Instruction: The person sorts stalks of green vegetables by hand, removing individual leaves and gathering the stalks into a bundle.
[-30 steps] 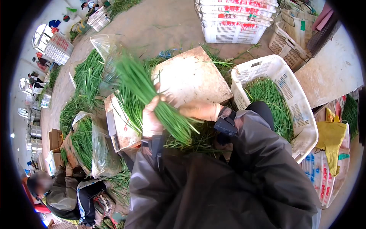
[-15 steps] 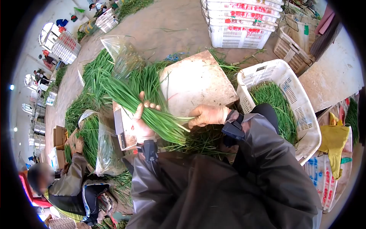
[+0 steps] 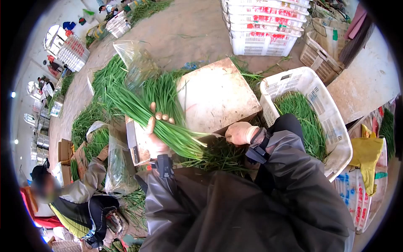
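My left hand (image 3: 157, 136) is wrapped round a bundle of long green stalks (image 3: 136, 107), whose pale ends point right. To the right of those ends is my right hand (image 3: 240, 133), its fingers curled together; a thin pale strand shows at the fingertips, too small to name. Behind the hands lies a white, dirt-marked board (image 3: 218, 94). Under my left wrist is a smaller board (image 3: 144, 153) with a knife (image 3: 132, 143) on it. More loose green stalks (image 3: 161, 90) lie behind the bundle.
A white crate (image 3: 339, 143) holding green stalks stands at right. Stacked white crates (image 3: 260, 42) rise at the back. A co-worker (image 3: 77, 201) sits at lower left beside a clear plastic bag (image 3: 115, 172) of stalks. A yellow cloth (image 3: 367, 159) hangs at far right.
My right hand has moved right, away from the pale stalk ends. The bundle stays in my left hand. The co-worker's arm has shifted right and up.
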{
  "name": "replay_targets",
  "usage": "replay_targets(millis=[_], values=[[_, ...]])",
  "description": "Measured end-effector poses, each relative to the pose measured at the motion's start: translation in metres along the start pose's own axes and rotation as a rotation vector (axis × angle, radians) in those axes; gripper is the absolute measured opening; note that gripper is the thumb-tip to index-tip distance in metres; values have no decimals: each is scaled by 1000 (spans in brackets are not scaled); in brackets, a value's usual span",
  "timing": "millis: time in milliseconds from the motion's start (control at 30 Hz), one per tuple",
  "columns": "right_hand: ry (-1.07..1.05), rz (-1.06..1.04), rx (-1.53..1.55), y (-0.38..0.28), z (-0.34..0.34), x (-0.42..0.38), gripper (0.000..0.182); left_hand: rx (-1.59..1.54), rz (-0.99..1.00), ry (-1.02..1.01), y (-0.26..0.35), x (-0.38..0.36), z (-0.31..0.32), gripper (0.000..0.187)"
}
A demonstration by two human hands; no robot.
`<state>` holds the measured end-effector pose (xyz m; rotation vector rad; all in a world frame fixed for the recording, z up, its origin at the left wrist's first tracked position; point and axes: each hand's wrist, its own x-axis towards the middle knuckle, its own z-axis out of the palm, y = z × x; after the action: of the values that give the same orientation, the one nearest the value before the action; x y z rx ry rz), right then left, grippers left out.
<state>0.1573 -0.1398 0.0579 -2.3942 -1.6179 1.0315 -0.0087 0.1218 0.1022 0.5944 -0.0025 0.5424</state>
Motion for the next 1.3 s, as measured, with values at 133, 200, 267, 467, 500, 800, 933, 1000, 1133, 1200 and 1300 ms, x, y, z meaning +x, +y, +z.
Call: replay_targets(millis=[133, 200, 267, 467, 500, 800, 933, 1000, 1133, 1200, 1300], values=[[77, 102, -14, 4, -3, 1, 33, 13, -3, 31, 2, -2, 3, 58], [169, 191, 23, 13, -7, 3, 31, 89, -9, 11, 2, -3, 5, 59], [247, 210, 283, 14, -28, -10, 31, 123, -30, -18, 3, -4, 6, 60], [209, 467, -117, 35, -19, -12, 28, 70, -44, -46, 5, -5, 4, 61], [178, 418, -132, 37, -14, -11, 28, 46, -34, -42, 6, -3, 2, 61], [11, -302, 550, -23, 1, -5, 82, -8, -14, -45, -1, 2, 0, 59], [-38, -348, 774, -46, 11, 2, 67, -38, -11, -47, -5, 4, 0, 59], [0, -387, 909, -51, 15, 2, 42, -46, -12, -54, -5, 4, -1, 59], [-63, -431, 815, -39, 22, 14, 25, -54, -8, -52, -6, 5, -1, 59], [109, -513, 472, -30, 16, 13, 21, -61, -12, -59, -6, 5, -1, 59], [118, -62, -193, -15, 12, 10, 20, -69, -17, -71, -6, 5, -2, 59]])
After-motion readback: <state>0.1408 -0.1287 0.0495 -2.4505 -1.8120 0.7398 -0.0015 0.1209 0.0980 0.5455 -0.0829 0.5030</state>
